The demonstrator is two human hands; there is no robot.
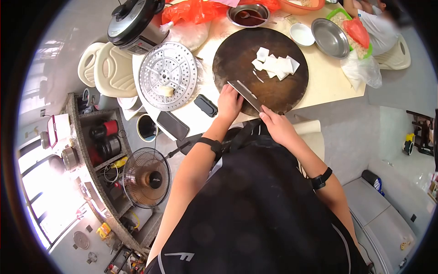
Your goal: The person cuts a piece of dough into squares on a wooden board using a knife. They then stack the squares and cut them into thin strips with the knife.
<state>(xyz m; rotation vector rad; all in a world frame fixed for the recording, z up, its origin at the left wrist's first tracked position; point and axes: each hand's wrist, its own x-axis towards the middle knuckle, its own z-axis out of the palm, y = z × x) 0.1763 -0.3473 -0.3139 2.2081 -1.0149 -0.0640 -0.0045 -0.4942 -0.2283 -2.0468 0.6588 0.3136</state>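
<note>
A kitchen knife [246, 96] with a broad blade lies slantwise over the near edge of a round dark chopping board [232, 55]. Its handle end is in my right hand [276, 125], the fingers closed round it. My left hand [229, 104] has its fingers curled at the far end of the blade; its fingertips are partly hidden. Thin pale strips cling to the blade and lie on the board. Beyond the knife, several white square slices [278, 66] are spread and overlapping on the board.
Left of the board are a perforated metal steamer plate [157, 68], a phone [173, 125] and a black case [206, 105]. An electric cooker [134, 27] stands behind. Bowls [328, 39] and a green basket [340, 18] sit at the back right, near a seated person. A fan [146, 178] stands lower left.
</note>
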